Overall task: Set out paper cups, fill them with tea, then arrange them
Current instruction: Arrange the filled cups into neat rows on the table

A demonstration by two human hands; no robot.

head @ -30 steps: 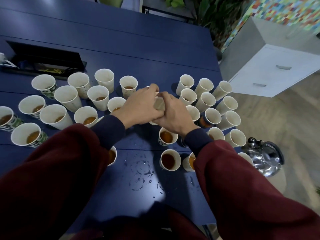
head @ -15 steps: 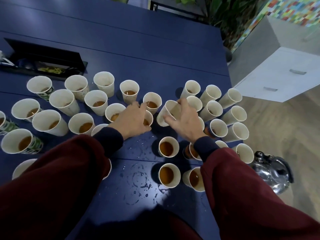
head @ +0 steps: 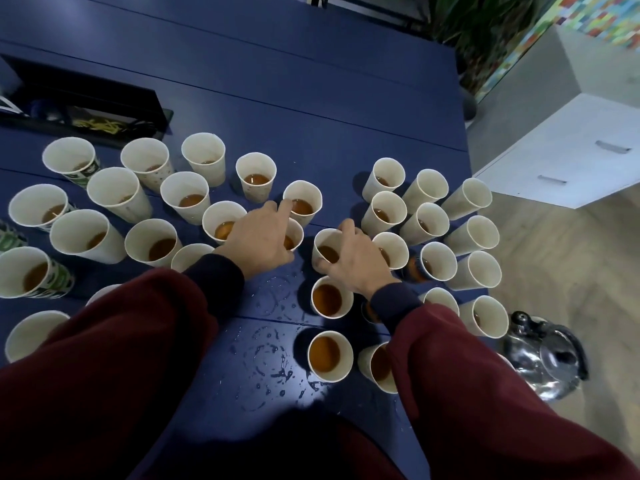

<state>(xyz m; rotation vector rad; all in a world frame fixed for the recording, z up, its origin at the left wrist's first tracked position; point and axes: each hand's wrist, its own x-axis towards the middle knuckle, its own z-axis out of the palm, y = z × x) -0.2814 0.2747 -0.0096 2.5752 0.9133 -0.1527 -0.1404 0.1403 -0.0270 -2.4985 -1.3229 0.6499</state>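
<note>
Dozens of paper cups (head: pixel 185 199) stand upright on the blue worktop (head: pixel 311 98), most with brown tea in the bottom. They form two groups: a loose spread toward the left edge and a tighter block along the right edge. Between the groups your right hand (head: pixel 353 259) holds one tea cup (head: pixel 325 252) upright on the worktop, forefinger over its far rim, thumb against its near side, fingers curled round it. Your left hand (head: pixel 258 242) lies just beside it, over the right end of the left group. Its forefinger stretches out to touch the rim of the far cup (head: pixel 304 202), and the other fingers bend down over a half-hidden cup (head: pixel 297 232); whether they grip that one cannot be told from this view. Two fuller cups (head: pixel 330 297) stand in a line from the cup you hold toward the near edge. Drops and wet rings (head: pixel 270 344) lie on the bare worktop between your dark red sleeves (head: pixel 485 393). A black tray (head: pixel 104 102) sits toward the far left corner. Past the right edge are a shiny steel kettle (head: pixel 547 358) and, farther off, a white drawer cabinet (head: pixel 561 150); green plant leaves (head: pixel 478 29) show beyond the far right corner.
</note>
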